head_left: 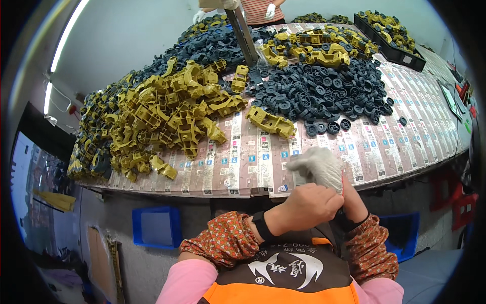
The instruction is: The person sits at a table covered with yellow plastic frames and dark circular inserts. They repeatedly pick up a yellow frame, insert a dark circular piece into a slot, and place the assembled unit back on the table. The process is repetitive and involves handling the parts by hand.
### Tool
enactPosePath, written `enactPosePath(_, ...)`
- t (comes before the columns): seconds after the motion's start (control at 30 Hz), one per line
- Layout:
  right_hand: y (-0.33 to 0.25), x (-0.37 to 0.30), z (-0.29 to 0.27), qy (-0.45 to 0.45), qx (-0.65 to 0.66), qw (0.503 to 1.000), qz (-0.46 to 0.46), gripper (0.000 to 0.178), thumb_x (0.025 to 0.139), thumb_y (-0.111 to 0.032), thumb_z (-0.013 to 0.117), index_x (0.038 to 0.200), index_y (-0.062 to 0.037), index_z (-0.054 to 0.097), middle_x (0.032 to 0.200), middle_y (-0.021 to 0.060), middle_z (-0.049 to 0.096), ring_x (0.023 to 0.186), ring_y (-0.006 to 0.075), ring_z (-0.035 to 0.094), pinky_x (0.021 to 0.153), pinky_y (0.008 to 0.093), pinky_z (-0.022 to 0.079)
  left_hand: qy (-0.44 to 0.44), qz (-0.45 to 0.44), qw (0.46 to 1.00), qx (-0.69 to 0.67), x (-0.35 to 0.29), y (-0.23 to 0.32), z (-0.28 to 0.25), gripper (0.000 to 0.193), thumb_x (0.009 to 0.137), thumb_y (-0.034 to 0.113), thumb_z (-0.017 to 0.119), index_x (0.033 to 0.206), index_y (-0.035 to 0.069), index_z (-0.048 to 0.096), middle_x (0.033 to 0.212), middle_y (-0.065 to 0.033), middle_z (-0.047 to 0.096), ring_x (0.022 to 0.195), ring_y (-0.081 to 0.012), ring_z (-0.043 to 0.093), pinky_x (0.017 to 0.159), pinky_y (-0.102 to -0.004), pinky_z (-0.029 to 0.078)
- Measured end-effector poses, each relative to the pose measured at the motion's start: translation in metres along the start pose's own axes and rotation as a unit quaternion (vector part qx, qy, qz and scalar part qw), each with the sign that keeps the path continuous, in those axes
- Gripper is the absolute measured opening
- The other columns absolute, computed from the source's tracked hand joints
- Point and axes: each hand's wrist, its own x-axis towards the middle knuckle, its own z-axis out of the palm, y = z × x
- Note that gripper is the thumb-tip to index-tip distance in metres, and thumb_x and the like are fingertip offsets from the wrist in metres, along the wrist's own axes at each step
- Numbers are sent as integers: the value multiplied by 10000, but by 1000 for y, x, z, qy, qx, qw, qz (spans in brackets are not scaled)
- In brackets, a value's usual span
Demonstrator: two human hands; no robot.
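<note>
Near the worktop's [385, 157] front edge, the bare left hand [304, 205] is curled tight on a grey knit glove [316, 167] (cuff side), over the right hand [349, 195]; its grip is hidden. Yellow parts [167, 116] lie far left.

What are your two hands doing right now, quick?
Left hand: bare, closed around the cuff of the glove.
Right hand: inside that white knitted glove, fingers loosely curled; holds nothing that shows.
</note>
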Motion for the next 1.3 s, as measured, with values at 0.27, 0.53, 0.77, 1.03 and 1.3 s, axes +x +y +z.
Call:
enactPosePath(0.27,-41,35,13,-65,412,909,28,759,1037,-644,436,1301,23,685,1012,268,760,957,387,752,865,459,605,30,-69,990,-116,24,9,3,189,874,129,734,890,101,548,754,-80,556,647,-288,633,573,-403,506)
enactPosePath(0.53,-27,40,13,-203,562,801,30,828,1030,-694,433,1449,8,563,1062,263,749,983,414,737,872,472,607,-17,-92,972,-215,21,-6,4,171,917,110,726,908,78,558,761,-110,593,678,-346,634,588,-439,496)
enactPosePath(0.77,-37,60,-13,-103,576,810,-22,687,1050,-476,554,1621,-114,431,1627,158,472,1443,428,489,1193,568,377,-30,-99,971,-215,18,-18,8,167,945,114,713,906,72,556,743,-119,602,666,-350,639,572,-453,485)
enactPosePath(1.03,-2,70,-7,244,0,969,-34,806,992,-352,720,1579,95,398,1620,273,440,1514,341,434,1267,419,311,-30,-81,975,-207,8,-19,11,169,919,104,716,903,85,549,715,-98,584,639,-325,639,556,-426,495)
enactPosePath(1.3,17,75,-19,361,-450,815,-51,716,897,-234,805,1486,67,530,1406,298,621,1280,448,604,1129,489,456,-38,-99,994,-33,28,-39,2,181,974,227,679,918,100,563,750,-48,619,653,-245,676,551,-394,523)
